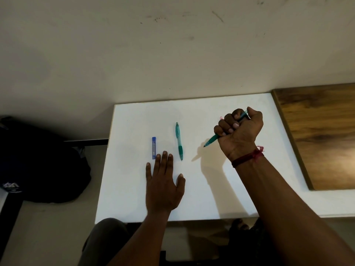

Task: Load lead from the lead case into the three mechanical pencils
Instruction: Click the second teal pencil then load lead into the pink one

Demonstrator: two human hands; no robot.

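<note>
My right hand (238,129) clenched a green pencil (212,140), tip angled toward the tabletop (240,198). My left hand (163,187) lay flat, fingers (164,160) straight, just below the lead case (153,148); a second pencil (179,141) lay beside it.

Translucent plastic pencil (179,141), matt white table (211,189)

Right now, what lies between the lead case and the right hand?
In the head view, a green pencil lies between the lead case and the right hand, touching neither; that hand grips a second pencil.
</note>
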